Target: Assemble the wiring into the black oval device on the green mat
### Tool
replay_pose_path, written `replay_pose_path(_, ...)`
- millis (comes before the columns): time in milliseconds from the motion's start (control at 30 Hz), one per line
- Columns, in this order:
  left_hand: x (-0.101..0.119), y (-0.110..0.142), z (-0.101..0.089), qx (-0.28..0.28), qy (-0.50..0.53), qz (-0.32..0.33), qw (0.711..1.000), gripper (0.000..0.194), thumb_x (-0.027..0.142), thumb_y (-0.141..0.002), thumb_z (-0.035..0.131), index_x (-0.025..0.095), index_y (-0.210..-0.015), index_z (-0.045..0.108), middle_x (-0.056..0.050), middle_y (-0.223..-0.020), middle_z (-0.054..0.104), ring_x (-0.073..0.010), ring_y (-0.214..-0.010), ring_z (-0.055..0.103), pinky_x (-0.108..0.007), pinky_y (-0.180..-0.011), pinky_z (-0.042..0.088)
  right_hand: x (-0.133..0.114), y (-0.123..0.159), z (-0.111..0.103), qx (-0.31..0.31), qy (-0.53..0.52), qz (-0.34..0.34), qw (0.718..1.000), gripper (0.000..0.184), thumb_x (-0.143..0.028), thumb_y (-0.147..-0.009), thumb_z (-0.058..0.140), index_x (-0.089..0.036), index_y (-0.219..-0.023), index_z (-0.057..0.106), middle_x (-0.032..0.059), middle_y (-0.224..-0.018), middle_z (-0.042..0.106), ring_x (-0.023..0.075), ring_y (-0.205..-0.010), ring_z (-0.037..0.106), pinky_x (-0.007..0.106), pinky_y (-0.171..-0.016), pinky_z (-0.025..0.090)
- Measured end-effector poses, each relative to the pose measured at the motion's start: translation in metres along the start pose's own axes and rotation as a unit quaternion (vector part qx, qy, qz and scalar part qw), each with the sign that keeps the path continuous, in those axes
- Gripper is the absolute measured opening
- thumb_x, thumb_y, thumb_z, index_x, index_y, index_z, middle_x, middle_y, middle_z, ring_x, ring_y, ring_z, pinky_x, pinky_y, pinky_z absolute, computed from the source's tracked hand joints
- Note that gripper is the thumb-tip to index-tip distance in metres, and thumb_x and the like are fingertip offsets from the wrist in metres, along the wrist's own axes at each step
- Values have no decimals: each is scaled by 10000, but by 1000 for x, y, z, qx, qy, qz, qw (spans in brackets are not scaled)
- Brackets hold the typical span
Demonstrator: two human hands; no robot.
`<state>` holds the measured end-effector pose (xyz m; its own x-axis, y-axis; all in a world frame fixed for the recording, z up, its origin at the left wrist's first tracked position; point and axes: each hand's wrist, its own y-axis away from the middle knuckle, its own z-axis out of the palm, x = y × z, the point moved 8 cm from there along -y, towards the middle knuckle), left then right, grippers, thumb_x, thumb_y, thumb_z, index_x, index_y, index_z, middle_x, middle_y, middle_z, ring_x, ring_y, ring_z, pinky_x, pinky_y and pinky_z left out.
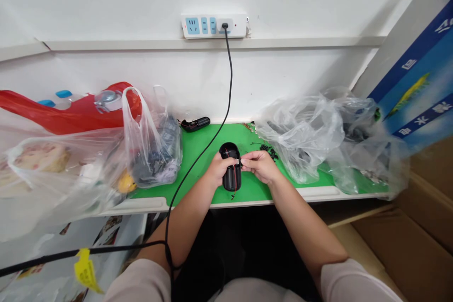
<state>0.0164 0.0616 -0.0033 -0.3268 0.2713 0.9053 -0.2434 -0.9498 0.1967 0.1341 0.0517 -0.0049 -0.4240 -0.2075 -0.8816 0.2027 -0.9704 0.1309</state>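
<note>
A black oval plastic casing (232, 179) stands on the green mat (247, 184), with thin red wires running down its front. My left hand (220, 170) is wrapped around its left side and holds it. My right hand (259, 165) presses in from the right, its fingertips pinched at the casing's middle near the red wire. A small black device with exposed wire (195, 124) lies at the back of the mat. Small black scraps (269, 152) sit to the right of my right hand.
A black power cord (212, 139) runs from a wall power strip (213, 25) across the mat and past my left arm. Bulging plastic bags stand on both sides of the mat. A blue printed box (414, 75) and cardboard (406, 245) are at the right.
</note>
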Motion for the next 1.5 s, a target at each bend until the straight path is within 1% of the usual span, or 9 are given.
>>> replay_pose_path(267,-2,1,-4,27,-17,-10,999,349,160,-504,681,148,-808,511,27,-619,550,-128,-500,541,-309,-541,488,2,-2,-1,22,12,19,1000,310,-235,-444,855,-106,-663,679,26,-592,644,127,-523,615,274,-588,550)
replay_pose_path(433,1,0,-4,34,-33,10,999,329,164,-514,669,149,-798,505,44,-598,517,-115,-487,514,-280,-515,464,8,-4,-2,23,5,32,999,328,-240,-445,853,-112,-683,668,21,-626,645,140,-584,629,299,-650,546)
replay_pose_path(567,4,-1,-7,42,-56,44,997,320,150,-527,657,149,-816,518,47,-634,518,-96,-523,505,-245,-541,439,7,1,3,-2,99,-14,995,288,-355,-625,757,-125,-771,664,24,-691,639,132,-597,600,315,-652,526)
replay_pose_path(667,10,-2,-8,45,-75,95,992,324,125,-541,631,157,-845,525,52,-660,521,-90,-563,501,-231,-581,428,-1,10,16,-29,275,-117,954,317,-413,-826,533,-138,-696,624,15,-619,574,124,-564,537,275,-584,470)
replay_pose_path(733,13,-2,-8,48,-85,125,987,318,112,-540,623,157,-841,530,53,-680,526,-86,-591,496,-224,-613,423,-6,16,25,-30,366,-182,912,330,-380,-872,449,-149,-692,600,17,-629,549,130,-597,517,261,-593,433)
replay_pose_path(800,14,-3,-8,60,-90,138,984,309,104,-535,618,152,-829,535,51,-694,528,-84,-606,488,-219,-633,418,-6,19,29,-25,407,-217,887,275,-335,-875,431,-154,-767,608,21,-690,561,138,-653,519,255,-633,416)
replay_pose_path(1000,6,-6,-11,78,-86,117,986,317,102,-537,606,148,-845,548,49,-697,530,-84,-602,480,-218,-637,410,8,12,24,-22,386,-156,909,298,-316,-880,395,-145,-862,639,-7,-681,583,131,-628,508,226,-599,388)
replay_pose_path(1200,-3,-10,-16,85,-79,89,989,306,122,-545,614,152,-842,546,53,-670,522,-83,-578,475,-223,-624,412,9,9,25,-43,400,-135,906,307,-314,-887,381,-138,-857,631,3,-712,596,133,-645,521,233,-625,403)
replay_pose_path(1500,4,-6,-12,85,-141,129,978,334,101,-532,612,169,-851,541,53,-711,516,-89,-635,477,-214,-638,414,9,17,25,1,486,-170,857,272,-270,-902,344,-153,-813,573,23,-666,585,135,-610,541,232,-599,390)
